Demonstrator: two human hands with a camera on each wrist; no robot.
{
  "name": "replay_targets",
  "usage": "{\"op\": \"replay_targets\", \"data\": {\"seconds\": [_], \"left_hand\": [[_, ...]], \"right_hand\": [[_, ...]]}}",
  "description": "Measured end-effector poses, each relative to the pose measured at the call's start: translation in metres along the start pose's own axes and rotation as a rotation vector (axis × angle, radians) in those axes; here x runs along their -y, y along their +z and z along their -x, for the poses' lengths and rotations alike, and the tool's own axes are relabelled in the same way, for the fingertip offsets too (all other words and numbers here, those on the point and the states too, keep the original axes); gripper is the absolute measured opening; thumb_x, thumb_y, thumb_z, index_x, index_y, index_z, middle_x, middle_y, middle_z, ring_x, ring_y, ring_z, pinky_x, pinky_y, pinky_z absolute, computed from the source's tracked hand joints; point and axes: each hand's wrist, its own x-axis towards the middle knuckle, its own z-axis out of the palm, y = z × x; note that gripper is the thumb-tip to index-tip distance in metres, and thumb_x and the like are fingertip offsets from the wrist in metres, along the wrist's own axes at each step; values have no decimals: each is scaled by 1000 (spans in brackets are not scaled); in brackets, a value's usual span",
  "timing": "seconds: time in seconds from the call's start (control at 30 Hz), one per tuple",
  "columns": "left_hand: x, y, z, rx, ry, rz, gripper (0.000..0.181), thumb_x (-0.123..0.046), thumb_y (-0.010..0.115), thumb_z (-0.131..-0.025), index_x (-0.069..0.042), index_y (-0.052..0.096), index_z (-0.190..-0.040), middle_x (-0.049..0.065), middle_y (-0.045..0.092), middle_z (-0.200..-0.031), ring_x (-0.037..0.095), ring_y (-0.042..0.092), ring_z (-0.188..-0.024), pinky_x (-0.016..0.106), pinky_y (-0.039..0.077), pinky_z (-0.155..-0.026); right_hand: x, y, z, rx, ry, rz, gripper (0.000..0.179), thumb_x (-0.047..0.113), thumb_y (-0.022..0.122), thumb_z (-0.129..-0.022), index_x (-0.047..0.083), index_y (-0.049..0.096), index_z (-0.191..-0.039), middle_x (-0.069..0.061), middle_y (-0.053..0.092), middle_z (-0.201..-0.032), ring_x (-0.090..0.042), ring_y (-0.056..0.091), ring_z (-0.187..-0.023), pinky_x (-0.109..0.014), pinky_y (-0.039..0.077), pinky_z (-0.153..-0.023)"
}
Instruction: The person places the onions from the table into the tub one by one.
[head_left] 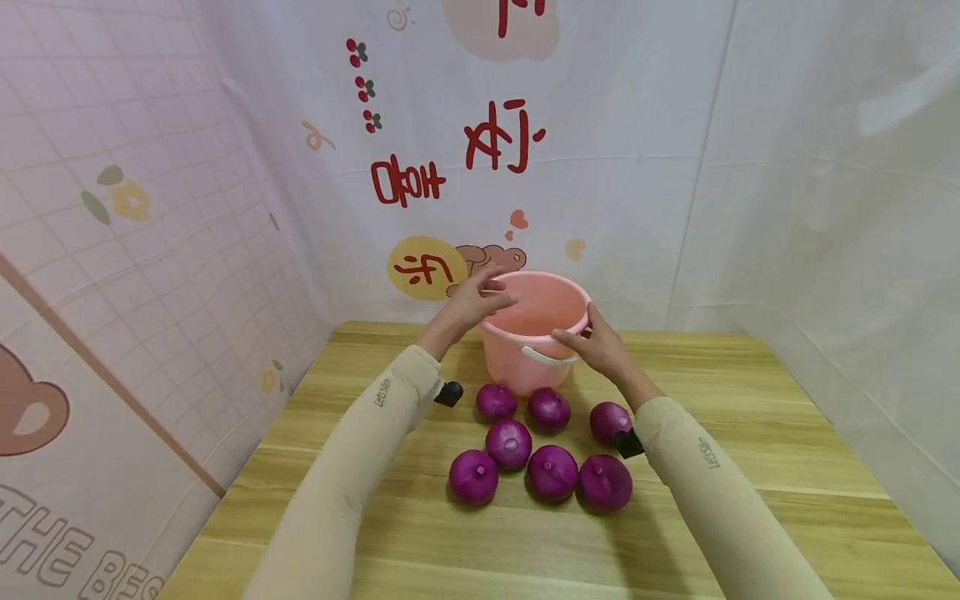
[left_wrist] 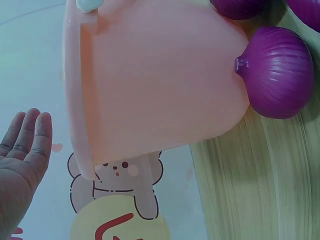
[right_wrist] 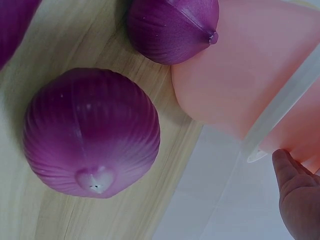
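A pink bucket [head_left: 525, 364] stands upright at the back of the table, its white handle [head_left: 550, 357] hanging down in front. My left hand [head_left: 472, 302] is beside the left part of its rim, fingers extended. In the left wrist view those fingers [left_wrist: 37, 145] are apart from the bucket. My right hand [head_left: 600, 340] holds the right side of the rim, thumb toward the front and fingers along the outer side; the right wrist view shows only part of this hand [right_wrist: 297, 200]. Several purple onions lie before the bucket, the closest being a left onion [head_left: 496, 402] and a right onion [head_left: 549, 409].
More onions lie nearer me, among them one at the left [head_left: 473, 477], one in the middle [head_left: 552, 472] and one by my right wrist [head_left: 610, 422]. The wooden table [head_left: 720, 400] meets a printed white curtain [head_left: 637, 208] behind the bucket.
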Motion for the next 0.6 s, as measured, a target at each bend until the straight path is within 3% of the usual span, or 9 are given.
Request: {"op": "replay_targets", "data": {"seconds": [0.3,0.6], "left_hand": [[-6,-9,20,-1,29,-21,68,-21,67,-83,-15,33,-140,13,45,-129,22,46,-115,31,45,-87],[23,-24,22,-38,29,4,65,-26,69,-81,-20,38,-137,8,49,-125,19,49,-112,34,45,-87]], "right_hand": [[-1,1,1,2,15,-11,98,48,65,-79,12,4,-146,-19,28,-142,-32,37,-124,-47,40,-92],[0,0,1,7,32,-7,102,52,64,-77,12,0,-146,-18,26,-143,-30,35,-125,-45,39,-94]]}}
